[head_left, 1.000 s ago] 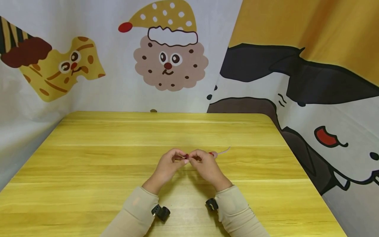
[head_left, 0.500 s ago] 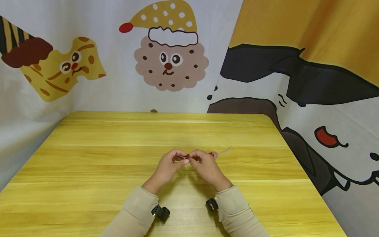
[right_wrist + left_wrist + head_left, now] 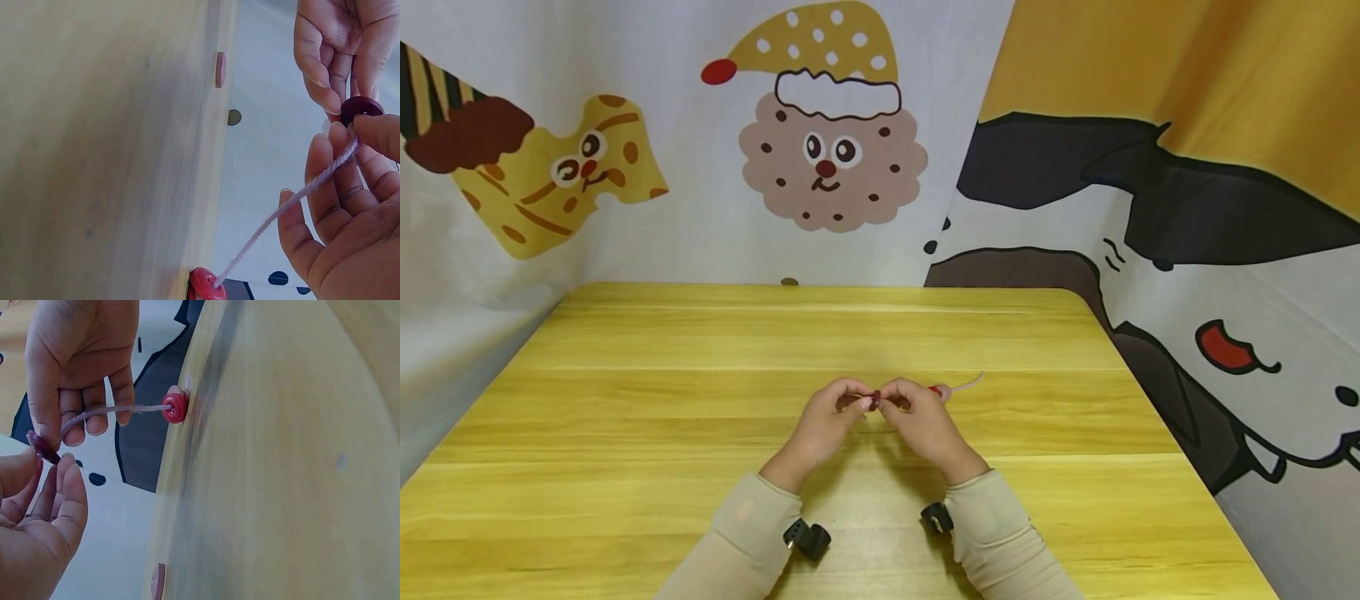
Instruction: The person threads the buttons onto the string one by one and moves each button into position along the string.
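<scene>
Above the table, my left hand [image 3: 817, 421] pinches a dark purple-red button [image 3: 361, 110] between thumb and fingertips. My right hand [image 3: 922, 423] meets it from the other side, its thumb and forefinger pinching a pale pink yarn [image 3: 300, 194] right at the button's face. From these fingertips the yarn runs down to a bright red button [image 3: 175, 407] at the table, with a pinkish button stacked against it. In the head view, that stack sits just past my right hand's knuckles and a short yarn tail [image 3: 967, 382] lies beyond it. The yarn's near end is hidden by fingers.
A separate pinkish-red button [image 3: 157, 581] lies on the wooden table [image 3: 625, 400], also visible in the right wrist view. Printed curtains [image 3: 662, 242] hang behind the table's far edge. Small black devices [image 3: 807, 539] are strapped at both wrists.
My left thumb has drawn back slightly, and the dark button has turned so that more of it shows between my fingertips. The right hand and the red button have barely moved.
</scene>
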Tool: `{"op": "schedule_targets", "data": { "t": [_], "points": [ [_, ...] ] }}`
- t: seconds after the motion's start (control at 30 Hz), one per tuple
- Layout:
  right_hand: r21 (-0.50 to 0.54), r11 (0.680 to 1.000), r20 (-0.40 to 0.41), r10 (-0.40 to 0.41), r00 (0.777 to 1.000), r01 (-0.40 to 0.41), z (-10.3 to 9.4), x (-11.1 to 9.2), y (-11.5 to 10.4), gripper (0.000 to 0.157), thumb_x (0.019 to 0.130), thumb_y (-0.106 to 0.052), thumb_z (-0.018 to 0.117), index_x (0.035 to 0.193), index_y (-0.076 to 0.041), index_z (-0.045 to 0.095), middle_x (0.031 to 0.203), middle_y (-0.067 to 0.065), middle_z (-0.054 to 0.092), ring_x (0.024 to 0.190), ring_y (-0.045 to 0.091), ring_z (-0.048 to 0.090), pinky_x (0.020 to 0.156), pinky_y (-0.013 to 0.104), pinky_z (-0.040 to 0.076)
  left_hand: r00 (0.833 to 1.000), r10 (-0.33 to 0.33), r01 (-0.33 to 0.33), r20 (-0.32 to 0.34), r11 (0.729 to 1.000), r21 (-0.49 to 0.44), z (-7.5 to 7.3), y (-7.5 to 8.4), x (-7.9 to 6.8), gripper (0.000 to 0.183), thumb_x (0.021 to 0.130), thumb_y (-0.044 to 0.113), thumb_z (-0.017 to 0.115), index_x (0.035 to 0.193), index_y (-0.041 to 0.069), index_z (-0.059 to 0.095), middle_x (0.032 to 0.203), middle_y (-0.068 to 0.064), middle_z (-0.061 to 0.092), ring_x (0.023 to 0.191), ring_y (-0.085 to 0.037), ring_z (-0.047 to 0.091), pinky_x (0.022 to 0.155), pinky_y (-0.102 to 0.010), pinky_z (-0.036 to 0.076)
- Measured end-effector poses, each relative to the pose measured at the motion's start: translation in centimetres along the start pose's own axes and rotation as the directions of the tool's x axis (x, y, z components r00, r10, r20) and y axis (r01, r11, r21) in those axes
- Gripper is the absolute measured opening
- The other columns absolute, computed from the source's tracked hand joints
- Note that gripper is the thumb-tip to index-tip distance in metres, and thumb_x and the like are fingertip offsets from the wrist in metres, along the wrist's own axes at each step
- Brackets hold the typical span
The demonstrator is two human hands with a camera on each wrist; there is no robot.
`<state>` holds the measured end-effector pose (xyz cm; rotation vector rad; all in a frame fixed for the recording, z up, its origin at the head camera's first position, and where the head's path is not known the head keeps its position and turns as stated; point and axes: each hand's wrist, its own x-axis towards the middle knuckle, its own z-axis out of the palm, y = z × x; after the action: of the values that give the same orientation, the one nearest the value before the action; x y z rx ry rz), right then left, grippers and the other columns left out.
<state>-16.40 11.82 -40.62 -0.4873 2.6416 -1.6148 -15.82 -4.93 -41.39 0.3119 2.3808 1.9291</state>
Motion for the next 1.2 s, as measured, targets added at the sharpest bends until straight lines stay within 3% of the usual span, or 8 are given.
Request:
{"op": "schedule_targets", "data": {
  "t": [0.27, 0.67, 0.97, 1.2],
  "points": [
    [0.026, 1.0, 0.009, 0.001, 1.0, -0.001, -0.04, -0.09, -0.31, 0.006, 0.094, -0.005, 0.06, 0.096, -0.006, 0.066, 0.095, 0.003, 0.069, 0.094, 0.018, 0.062, 0.086, 0.041, 0.049, 0.999, 0.01, -0.011, -0.042, 1.0, -0.022, 0.27, 0.16, 0.02, 0.01, 0.095, 0.005, 0.059, 0.102, -0.001, 0.063, 0.099, -0.011, 0.066, 0.093, -0.028, 0.062, 0.082, -0.048, 0.051],
    [0.033, 0.999, 0.019, 0.018, 1.0, -0.019, 0.02, -0.04, -0.29, 0.006, 0.094, -0.006, 0.06, 0.096, -0.006, 0.066, 0.096, 0.004, 0.068, 0.09, 0.016, 0.06, 0.08, 0.034, 0.049, 0.998, 0.026, -0.025, -0.056, 1.0, 0.015, 0.11, -0.02, 0.13, 0.007, 0.096, 0.008, 0.059, 0.097, 0.003, 0.064, 0.093, -0.006, 0.065, 0.086, -0.02, 0.06, 0.074, -0.032, 0.05],
    [0.024, 1.0, 0.012, 0.02, 1.0, -0.02, 0.1, -0.05, -0.1, 0.008, 0.093, -0.007, 0.061, 0.099, -0.005, 0.066, 0.097, 0.004, 0.068, 0.087, 0.015, 0.059, 0.076, 0.03, 0.049, 0.998, 0.013, -0.016, -0.068, 0.999, -0.036, 0.03, 0.18, 0.06, 0.01, 0.096, 0.008, 0.059, 0.099, -0.001, 0.062, 0.097, -0.011, 0.065, 0.092, -0.028, 0.061, 0.081, -0.046, 0.052],
    [0.015, 0.999, 0.02, 0.029, 0.999, -0.03, 0.02, -0.14, 0.04, 0.012, 0.093, -0.008, 0.062, 0.104, -0.006, 0.065, 0.091, 0.003, 0.064, 0.081, 0.015, 0.055, 0.071, 0.028, 0.047, 0.997, -0.004, 0.0, -0.082, 0.999, -0.053, 0.0, 0.19, 0.09, 0.011, 0.095, 0.007, 0.06, 0.1, -0.003, 0.062, 0.096, -0.013, 0.065, 0.091, -0.035, 0.06, 0.08, -0.047, 0.053]
  ]
}}
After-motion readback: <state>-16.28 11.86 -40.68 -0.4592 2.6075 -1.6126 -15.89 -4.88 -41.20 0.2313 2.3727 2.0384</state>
